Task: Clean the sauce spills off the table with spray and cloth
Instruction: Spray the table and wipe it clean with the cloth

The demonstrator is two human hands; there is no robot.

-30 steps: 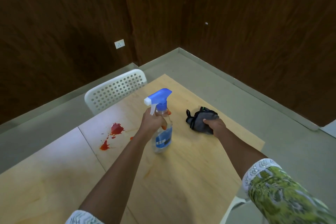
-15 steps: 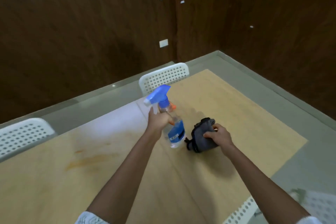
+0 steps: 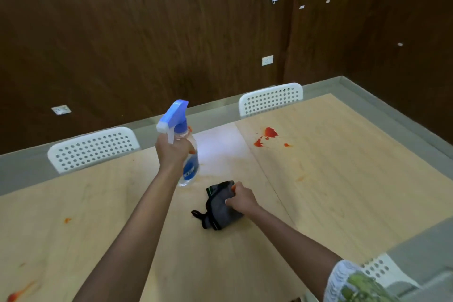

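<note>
the left hand is curled around the neck of a clear spray bottle with a blue trigger head and blue label, holding it upright above the middle of the light wooden surface. the right hand grips a bunched grey cloth that rests on the surface, just nearer than the bottle. a red sauce spill lies by the far edge, right of the seam between the boards. a small orange spot sits toward the left edge, and a red smear marks the near left corner. two white perforated chairs stand along the far edge.
</note>
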